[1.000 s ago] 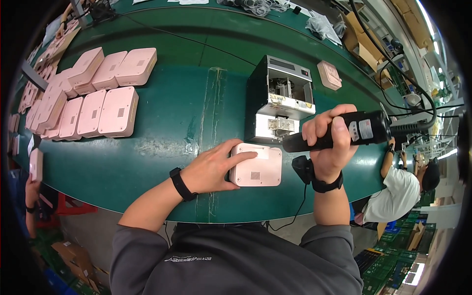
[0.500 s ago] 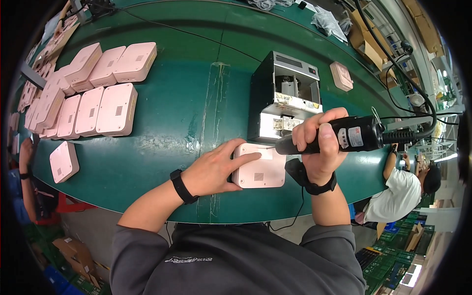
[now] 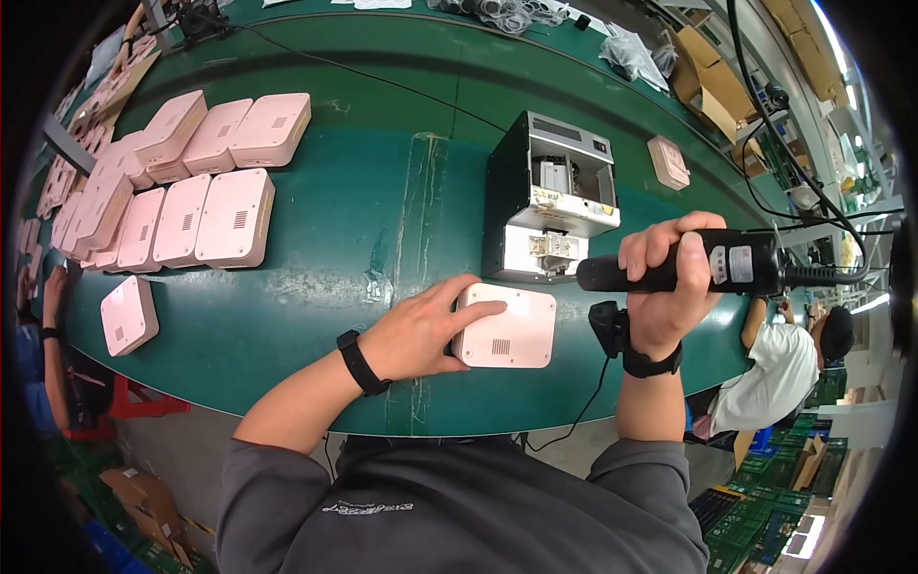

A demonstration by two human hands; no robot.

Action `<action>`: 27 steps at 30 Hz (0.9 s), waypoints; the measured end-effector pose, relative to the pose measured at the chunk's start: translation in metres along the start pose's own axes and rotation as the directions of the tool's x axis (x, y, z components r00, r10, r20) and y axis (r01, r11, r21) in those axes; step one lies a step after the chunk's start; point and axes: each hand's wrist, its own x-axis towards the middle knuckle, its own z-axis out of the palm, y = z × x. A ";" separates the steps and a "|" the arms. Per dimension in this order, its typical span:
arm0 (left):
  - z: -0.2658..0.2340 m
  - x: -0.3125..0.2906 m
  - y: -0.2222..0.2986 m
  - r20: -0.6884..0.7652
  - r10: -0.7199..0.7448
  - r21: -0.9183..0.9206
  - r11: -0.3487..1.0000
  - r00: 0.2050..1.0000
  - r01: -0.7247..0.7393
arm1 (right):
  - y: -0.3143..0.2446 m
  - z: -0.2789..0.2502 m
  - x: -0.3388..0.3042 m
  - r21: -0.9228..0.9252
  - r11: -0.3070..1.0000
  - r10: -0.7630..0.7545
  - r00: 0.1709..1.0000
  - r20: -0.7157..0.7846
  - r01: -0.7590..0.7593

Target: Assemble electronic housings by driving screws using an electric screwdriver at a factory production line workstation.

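Note:
My left hand [image 3: 411, 330] grips a flat pink plastic casing [image 3: 521, 330] by its left end, thumb at the near edge, one finger stretched over its top. The casing lies on the green bench with its vent slots and corner screw holes upward. In my right hand [image 3: 674, 282] is a black corded electric screwdriver [image 3: 751, 263], held level above the bench, right of the casing and apart from it. Its nose points left, before a black-and-silver machine [image 3: 512, 177] that looks like a screw feeder. The screwdriver's bit cannot be made out.
Several pink casings [image 3: 234, 215] are stacked at the left, and a single casing [image 3: 129, 316] lies nearer. Another pink piece [image 3: 667, 163] sits right of the machine. A cardboard box [image 3: 712, 81] stands far right. People are at both sides, one in a white shirt [image 3: 765, 378].
My right hand has drawn the screwdriver right, off the casing's upper edge. My left hand keeps its grip, and the casing has hardly moved.

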 end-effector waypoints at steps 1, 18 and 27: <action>0.000 0.000 0.000 -0.006 0.002 0.002 1.000 1.000 -0.002 | 0.001 -0.001 0.003 -0.016 1.000 -0.008 1.000 -0.007 0.008; -0.004 0.002 -0.001 0.022 -0.021 -0.010 1.000 1.000 0.021 | 0.004 0.050 -0.010 0.130 0.987 0.067 0.970 0.232 -0.099; -0.004 0.000 -0.001 0.047 -0.037 0.031 0.999 0.998 0.036 | 0.013 0.065 -0.015 0.080 0.982 0.135 0.927 0.349 -0.173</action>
